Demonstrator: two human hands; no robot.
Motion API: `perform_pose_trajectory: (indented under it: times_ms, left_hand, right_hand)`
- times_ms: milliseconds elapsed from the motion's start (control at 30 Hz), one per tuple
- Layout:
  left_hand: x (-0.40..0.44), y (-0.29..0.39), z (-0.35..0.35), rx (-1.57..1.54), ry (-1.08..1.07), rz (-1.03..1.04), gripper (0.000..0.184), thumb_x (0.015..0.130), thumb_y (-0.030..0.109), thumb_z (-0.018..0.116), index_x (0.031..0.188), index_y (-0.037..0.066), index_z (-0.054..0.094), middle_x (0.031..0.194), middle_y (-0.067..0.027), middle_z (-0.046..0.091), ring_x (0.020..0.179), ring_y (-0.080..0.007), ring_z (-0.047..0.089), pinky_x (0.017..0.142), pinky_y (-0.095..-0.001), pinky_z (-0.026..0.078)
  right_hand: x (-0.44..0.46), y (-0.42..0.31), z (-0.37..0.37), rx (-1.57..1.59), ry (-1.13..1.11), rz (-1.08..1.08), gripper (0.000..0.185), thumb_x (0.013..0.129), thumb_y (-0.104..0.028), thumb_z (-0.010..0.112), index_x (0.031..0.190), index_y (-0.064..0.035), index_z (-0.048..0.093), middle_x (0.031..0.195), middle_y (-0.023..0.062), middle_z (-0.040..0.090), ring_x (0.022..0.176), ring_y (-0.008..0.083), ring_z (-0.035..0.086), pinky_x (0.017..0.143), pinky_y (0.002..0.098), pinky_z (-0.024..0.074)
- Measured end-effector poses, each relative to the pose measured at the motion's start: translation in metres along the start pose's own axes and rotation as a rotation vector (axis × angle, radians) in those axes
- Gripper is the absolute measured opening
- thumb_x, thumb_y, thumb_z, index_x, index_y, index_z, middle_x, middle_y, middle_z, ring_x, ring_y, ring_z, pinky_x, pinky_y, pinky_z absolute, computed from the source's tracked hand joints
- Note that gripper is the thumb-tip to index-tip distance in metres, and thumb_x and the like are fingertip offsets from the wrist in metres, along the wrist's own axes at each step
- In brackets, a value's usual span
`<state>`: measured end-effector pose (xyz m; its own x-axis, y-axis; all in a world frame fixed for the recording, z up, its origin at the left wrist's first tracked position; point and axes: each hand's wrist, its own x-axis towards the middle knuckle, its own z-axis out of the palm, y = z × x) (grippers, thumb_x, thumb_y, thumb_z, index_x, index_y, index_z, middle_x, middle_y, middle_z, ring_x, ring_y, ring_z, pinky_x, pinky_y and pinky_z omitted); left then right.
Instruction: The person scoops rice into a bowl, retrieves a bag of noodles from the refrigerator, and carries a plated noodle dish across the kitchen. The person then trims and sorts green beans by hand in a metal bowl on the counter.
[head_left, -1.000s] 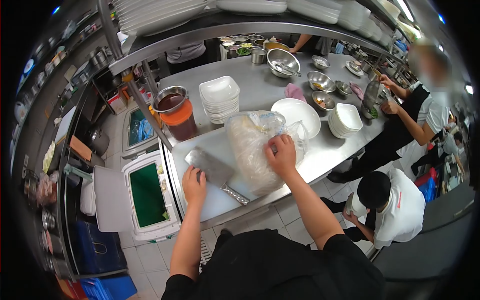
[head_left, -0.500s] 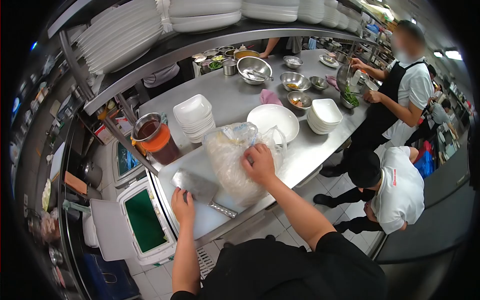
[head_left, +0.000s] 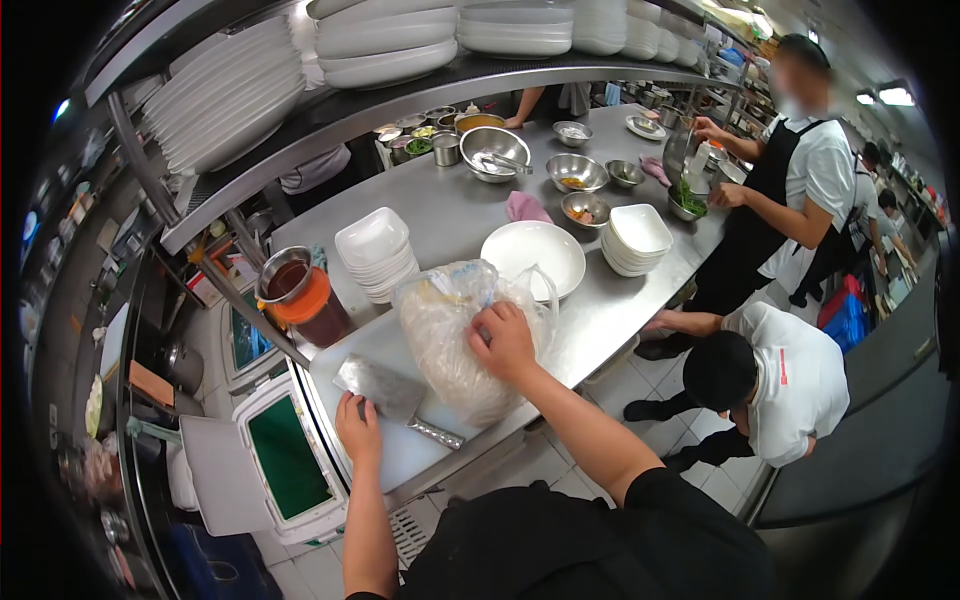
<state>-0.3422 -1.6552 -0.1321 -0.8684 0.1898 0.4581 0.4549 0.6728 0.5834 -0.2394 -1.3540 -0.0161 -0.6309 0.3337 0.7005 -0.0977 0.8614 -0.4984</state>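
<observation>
A cleaver [head_left: 382,388] lies flat on the white cutting board [head_left: 345,445], its patterned metal handle pointing toward the counter's front edge. My left hand [head_left: 358,430] is at the board's left side, beside the blade, with its fingers curled in. A small dark patch shows between thumb and forefinger; I cannot make out what it is. To the right of the cleaver stands a bulky clear plastic bag [head_left: 440,345] with pale contents that I cannot identify. On top of this bag is my right hand [head_left: 503,343], fingers bent and closed against the plastic.
Stacked white bowls [head_left: 378,255], a round white plate [head_left: 535,258] and more bowls [head_left: 637,240] stand behind the bag. An orange-rimmed container [head_left: 312,310] is at left, above an open bin [head_left: 285,450]. One co-worker [head_left: 800,180] stands at right; another person [head_left: 790,385] bends nearby.
My view has shifted slightly. Both hands keep about the same places beside the cleaver and on the bag. The bending person at right now reaches an arm toward the counter.
</observation>
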Motion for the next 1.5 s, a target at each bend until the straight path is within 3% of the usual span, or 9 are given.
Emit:
perform_pose_trajectory:
  times_ms: [467,500,1500]
  left_hand:
    - [0.003,-0.004,-0.002,0.015,0.074,0.048,0.022,0.086,0.018,0.064,0.100,0.001,0.065,0.121,-0.0185,0.061,0.107,-0.0376,0.058,0.094,-0.0426,0.045]
    - [0.003,-0.007,-0.001,-0.015,0.033,-0.006,0.024,0.085,0.020,0.064,0.103,0.004,0.065,0.125,-0.0151,0.059,0.115,-0.0348,0.054,0.100,-0.0422,0.041]
    - [0.001,-0.003,-0.004,-0.024,0.039,0.001,0.023,0.087,0.018,0.062,0.105,0.004,0.064,0.124,-0.0152,0.059,0.114,-0.0357,0.054,0.098,-0.0423,0.041]
  right_hand:
    - [0.000,-0.002,0.005,-0.009,0.008,-0.026,0.012,0.074,-0.014,0.069,0.080,-0.0091,0.061,0.087,0.0096,0.056,0.090,0.0317,0.054,0.081,0.0425,0.0412]
    - [-0.001,-0.001,0.006,-0.010,0.015,-0.026,0.012,0.074,-0.014,0.069,0.080,-0.0090,0.061,0.087,0.0097,0.057,0.090,0.0316,0.054,0.082,0.0425,0.0412]
    - [-0.002,-0.001,0.005,-0.021,-0.007,-0.023,0.010,0.076,-0.013,0.067,0.081,-0.0083,0.060,0.086,0.0096,0.056,0.089,0.0322,0.053,0.080,0.0424,0.0406]
